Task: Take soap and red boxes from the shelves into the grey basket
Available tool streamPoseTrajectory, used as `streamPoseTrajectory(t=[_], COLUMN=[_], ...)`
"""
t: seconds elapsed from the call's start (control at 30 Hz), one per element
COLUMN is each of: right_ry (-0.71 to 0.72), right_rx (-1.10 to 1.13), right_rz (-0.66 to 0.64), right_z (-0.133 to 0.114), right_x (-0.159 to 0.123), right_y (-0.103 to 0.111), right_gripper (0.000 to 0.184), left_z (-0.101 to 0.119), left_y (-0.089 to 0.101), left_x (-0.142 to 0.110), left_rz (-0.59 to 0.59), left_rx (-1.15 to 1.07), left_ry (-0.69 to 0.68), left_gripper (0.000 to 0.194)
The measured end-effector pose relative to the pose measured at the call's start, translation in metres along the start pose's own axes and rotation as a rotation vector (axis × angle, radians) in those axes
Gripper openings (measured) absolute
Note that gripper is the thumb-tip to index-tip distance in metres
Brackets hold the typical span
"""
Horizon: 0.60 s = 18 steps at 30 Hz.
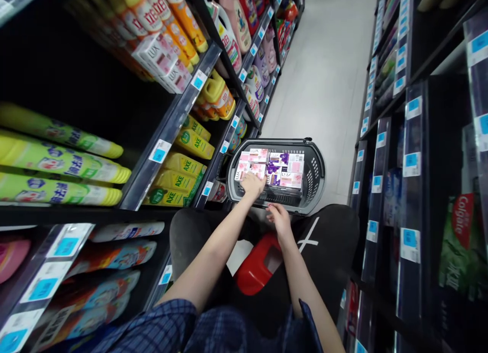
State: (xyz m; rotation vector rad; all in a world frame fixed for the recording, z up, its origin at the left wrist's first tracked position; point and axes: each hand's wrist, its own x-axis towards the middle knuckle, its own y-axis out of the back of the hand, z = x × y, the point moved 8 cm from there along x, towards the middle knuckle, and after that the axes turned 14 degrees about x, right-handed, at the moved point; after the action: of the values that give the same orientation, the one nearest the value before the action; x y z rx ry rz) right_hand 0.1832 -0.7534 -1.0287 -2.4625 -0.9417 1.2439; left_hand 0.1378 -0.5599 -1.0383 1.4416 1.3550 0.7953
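A dark grey shopping basket (315,177) stands on the floor in front of my knees. Inside lie several Lux soap boxes, among them a pink-and-white soap box (259,154) and a purple-and-white soap box (275,167). My left hand (253,184) reaches over the basket's near rim, its fingers stretched out on the pink-and-white boxes at the left; the fingertips are partly hidden. Just outside the near rim is my right hand (280,219), with loosely bent fingers apart and nothing visible in them. More Lux boxes (163,60) are stacked on the upper left shelf.
Left shelves hold yellow AXE bottles (175,180), green-and-yellow bottles (63,159) and orange cleaner bottles (163,17). A red plastic object (253,271) sits between my legs. Shelves with price tags (410,241) line the right side. The pale aisle floor (324,63) runs ahead.
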Motion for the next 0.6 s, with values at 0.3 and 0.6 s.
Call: streamPoseTrajectory(t=[0.3,0.6], right_ry=[-0.035,-0.055], right_rx=[0.025,0.019], right_rz=[-0.033,-0.037], right_z=[0.005,0.006], right_x=[0.0,0.0], right_y=[-0.002,-0.004], right_gripper=[0.043,0.043], left_z=[0.001,0.002], left_y=[-0.001,0.0], left_x=[0.009,0.013], left_rz=[-0.001,0.02], left_rx=[-0.003,0.004], left_ry=[0.026,-0.005], left_gripper=[0.086,0.084])
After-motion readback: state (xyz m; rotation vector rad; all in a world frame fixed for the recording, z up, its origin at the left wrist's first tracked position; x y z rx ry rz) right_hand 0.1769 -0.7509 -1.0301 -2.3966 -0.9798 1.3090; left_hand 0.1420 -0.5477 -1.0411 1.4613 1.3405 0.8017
